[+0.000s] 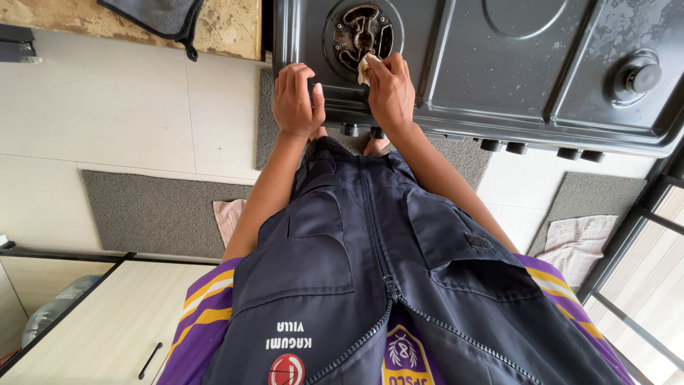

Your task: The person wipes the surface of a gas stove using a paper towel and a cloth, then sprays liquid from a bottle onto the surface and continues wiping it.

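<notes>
Far left: grey cloth [160, 18] hangs over a speckled stone counter edge [228, 28]. Below it, a grey rectangular floor mat [157, 214] on pale tiles, with a small pink rag [228, 217] at its right end.

Left hand [298, 100]: fingers curled down over the front lip of the black metal gas hob [499, 71], thumb out to the side. It holds nothing loose and looks like a bracing grip on the edge.

Just right of it: open round burner well [362, 32], cap off, with brown crusted metal showing inside.

Right hand [388, 89]: fingers closed in a pinch on a small pale wad of cloth [365, 65], pressed at the near rim of that burner well. The wad is touching the rim, under the fingertips.

Further right: a row of black knobs [531, 148] along the hob front, then the right burner with its black cap on [638, 77]. A pink-and-white striped towel [577, 242] lies on a second grey mat [605, 192], near a dark-framed glass door [641, 285].

Progress, my read: early to mid. The well interior looks dirty, and only its near rim is being worked. The hob surface toward the right shows dull smears and specks, so that side reads as not yet wiped. Can't tell the state of the knobs.
</notes>
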